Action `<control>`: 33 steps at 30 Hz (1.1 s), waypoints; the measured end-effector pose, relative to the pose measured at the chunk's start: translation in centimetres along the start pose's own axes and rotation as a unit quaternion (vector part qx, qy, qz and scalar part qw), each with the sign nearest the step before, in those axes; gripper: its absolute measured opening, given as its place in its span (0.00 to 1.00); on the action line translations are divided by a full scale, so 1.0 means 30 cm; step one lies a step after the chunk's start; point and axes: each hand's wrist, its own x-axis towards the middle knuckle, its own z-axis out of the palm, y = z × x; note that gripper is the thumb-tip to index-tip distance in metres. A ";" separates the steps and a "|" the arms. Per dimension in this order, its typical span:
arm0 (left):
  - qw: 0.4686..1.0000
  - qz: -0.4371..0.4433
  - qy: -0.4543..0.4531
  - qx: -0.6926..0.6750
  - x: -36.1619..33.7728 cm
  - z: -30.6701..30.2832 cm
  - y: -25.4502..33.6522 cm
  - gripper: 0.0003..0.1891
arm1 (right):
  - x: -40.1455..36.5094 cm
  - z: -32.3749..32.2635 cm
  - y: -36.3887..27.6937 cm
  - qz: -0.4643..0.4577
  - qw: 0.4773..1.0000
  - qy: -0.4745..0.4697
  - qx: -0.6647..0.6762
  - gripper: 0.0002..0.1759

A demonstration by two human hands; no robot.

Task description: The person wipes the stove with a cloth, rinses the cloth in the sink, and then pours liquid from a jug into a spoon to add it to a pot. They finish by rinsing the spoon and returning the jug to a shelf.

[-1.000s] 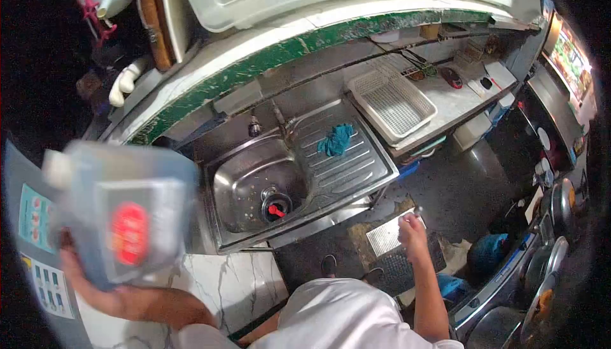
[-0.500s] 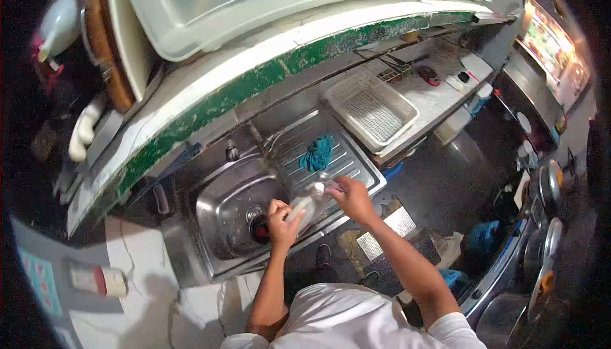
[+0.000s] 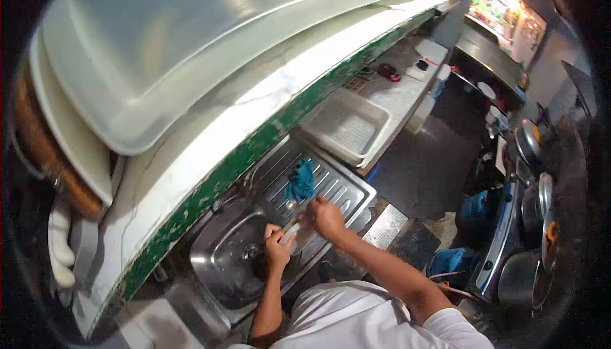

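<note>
My left hand (image 3: 277, 246) is closed on the edge of a clear container (image 3: 298, 233) above the right rim of the steel sink (image 3: 219, 253). At the container's far end is my right hand (image 3: 324, 218), its fingers bent and blurred; what they grip there is too small to make out. A teal cloth (image 3: 301, 180) lies crumpled on the ribbed drainboard (image 3: 337, 187), just beyond the hands. Something small and shiny (image 3: 291, 204) shows beside the right hand.
A white plastic basket (image 3: 350, 126) stands past the drainboard. Overhead, a green-edged shelf (image 3: 254, 104) holds a large translucent tub (image 3: 137, 120). Pots (image 3: 525, 285) sit at the right, with a blue container (image 3: 453, 262) on the floor side.
The view has turned and moved closer to the shelf. My right hand has shifted its grip at the container's far end, and the container looks flatter between my hands.
</note>
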 end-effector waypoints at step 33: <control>0.860 0.255 -0.383 0.223 0.330 0.065 0.235 0.12 | -0.048 0.182 0.275 0.048 0.970 0.055 0.231 0.15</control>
